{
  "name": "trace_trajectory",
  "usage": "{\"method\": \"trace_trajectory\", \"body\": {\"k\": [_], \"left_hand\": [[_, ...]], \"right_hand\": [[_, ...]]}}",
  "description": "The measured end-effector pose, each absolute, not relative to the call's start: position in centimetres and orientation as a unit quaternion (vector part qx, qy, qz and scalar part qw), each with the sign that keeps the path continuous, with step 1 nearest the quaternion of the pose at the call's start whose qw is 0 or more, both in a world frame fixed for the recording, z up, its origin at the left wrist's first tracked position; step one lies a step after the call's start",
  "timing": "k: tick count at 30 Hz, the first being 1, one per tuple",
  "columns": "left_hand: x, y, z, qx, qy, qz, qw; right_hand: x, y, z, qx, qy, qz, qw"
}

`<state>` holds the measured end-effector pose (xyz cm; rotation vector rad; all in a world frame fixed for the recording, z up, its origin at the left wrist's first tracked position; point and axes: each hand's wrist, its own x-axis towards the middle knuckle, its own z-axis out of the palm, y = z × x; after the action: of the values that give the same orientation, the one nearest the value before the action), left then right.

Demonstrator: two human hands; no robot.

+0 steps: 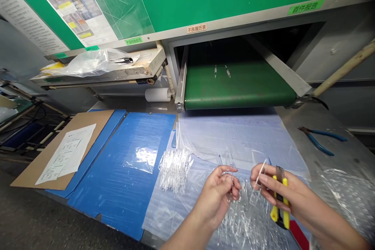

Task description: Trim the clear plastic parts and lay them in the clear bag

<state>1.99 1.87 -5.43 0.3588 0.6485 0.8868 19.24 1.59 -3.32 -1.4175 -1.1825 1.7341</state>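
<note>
One slim clear piece (260, 173) between clamped right fingers (272, 169), hold of left fingers (225, 185) unclear

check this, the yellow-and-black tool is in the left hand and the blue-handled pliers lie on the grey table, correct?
Not quite: the head view shows the yellow-and-black tool in the right hand, not the left hand. The blue-handled pliers do lie on the grey table.
</note>
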Motion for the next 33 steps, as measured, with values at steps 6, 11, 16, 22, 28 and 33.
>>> {"method": "trace_trajectory", "body": {"k": [6, 11, 16, 22, 28, 33], "left_hand": [[1.6, 2.1, -5.0, 0.124, 0.276, 0.411, 0.860], [1.7, 1.9, -5.0, 0.140, 0.267, 0.390, 0.870], [1.8, 1.7, -5.3, 0.168, 0.276, 0.367, 0.872], [2.1, 1.2, -4.5, 0.315, 0.324, 0.337, 0.826], [2.2, 0.8, -3.7, 0.365, 0.378, 0.343, 0.778], [1.5, 0.9, -3.6, 0.372, 0.389, 0.340, 0.771]], "right_hand": [[19.6, 1.4, -3.1, -0.524, -0.434, 0.668, 0.303], [19.3, 1.4, -2.4, -0.500, -0.420, 0.694, 0.304], [18.9, 1.3, -1.8, -0.509, -0.413, 0.687, 0.314], [17.8, 1.4, -2.2, -0.564, -0.443, 0.618, 0.323], [16.4, 1.0, -2.1, -0.588, -0.532, 0.534, 0.294], [16.9, 0.0, -1.9, -0.617, -0.547, 0.480, 0.300]]}}
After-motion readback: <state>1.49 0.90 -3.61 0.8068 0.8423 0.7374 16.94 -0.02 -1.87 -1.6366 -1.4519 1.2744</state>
